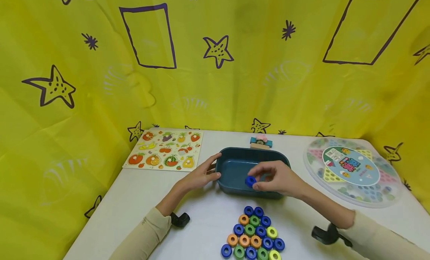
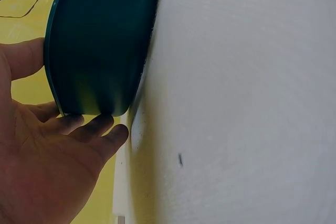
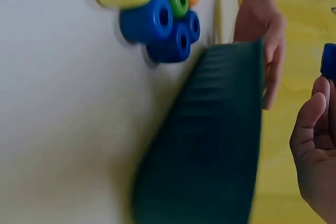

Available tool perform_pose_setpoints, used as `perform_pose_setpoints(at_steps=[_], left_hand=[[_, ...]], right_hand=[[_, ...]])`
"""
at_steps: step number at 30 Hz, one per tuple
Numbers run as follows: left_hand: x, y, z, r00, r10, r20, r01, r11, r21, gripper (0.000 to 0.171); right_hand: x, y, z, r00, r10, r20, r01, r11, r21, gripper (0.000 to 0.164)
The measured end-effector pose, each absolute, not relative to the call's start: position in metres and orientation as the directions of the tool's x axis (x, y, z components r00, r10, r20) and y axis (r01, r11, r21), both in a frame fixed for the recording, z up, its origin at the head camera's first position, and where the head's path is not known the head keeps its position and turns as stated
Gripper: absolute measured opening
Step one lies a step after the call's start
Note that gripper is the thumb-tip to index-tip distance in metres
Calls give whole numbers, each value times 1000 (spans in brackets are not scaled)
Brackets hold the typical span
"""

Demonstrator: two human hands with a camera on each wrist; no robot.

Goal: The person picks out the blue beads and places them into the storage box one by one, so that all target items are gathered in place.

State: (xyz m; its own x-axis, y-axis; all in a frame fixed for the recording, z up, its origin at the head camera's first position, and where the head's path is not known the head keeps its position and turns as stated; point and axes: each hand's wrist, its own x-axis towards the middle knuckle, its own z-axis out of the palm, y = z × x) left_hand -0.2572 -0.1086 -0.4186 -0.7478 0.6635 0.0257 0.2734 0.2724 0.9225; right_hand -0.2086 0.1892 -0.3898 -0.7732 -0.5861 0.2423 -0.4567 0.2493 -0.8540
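Left hand (image 1: 201, 174) loosely spread, right hand (image 1: 280, 178) pinching with thumb (image 1: 263, 186) and fingertips (image 1: 253, 171); hands apart, forearms (image 1: 173, 197) stretched forward

Set up as kids' play spot: white tbl. (image 1: 127, 196) w/ fruit-pic board (image 1: 162, 150), round game case (image 1: 352, 172) & multicol. toy rings (image 1: 253, 230) in rows. Closed in at back & both sides by yellow starfish-print curtain (image 1: 255, 92). Can't say if home, nursery, etc., w/ curtain hiding any rm. beyond.
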Motion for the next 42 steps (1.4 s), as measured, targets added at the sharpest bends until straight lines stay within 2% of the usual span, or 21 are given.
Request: perform_pose_setpoints(at_steps=[7, 16, 26, 33, 38, 42], left_hand=[[-270, -111, -440, -754, 656, 27, 281, 285, 916, 68], [-272, -112, -450, -763, 645, 41, 278, 270, 922, 67], [-273, -112, -450, -763, 645, 45, 284, 273, 919, 66], [-273, -111, -449, -756, 653, 36, 280, 274, 920, 67], [-274, -110, -449, -754, 656, 42, 285, 269, 920, 66], [-273, -111, -449, -763, 645, 43, 292, 283, 914, 66]], right_hand=[[-263, 156, -415, -773, -618, 146, -420, 324, -848, 26], [-283, 140, -437, -724, -688, 48, -390, 351, -851, 26], [-290, 139, -450, -694, -720, -9, -387, 383, -839, 24], [-289, 139, -449, -699, -715, -25, -395, 414, -820, 24], [-285, 142, -444, -711, -703, 16, -413, 399, -819, 27], [-271, 150, -427, -746, -659, 101, -462, 401, -791, 28]])
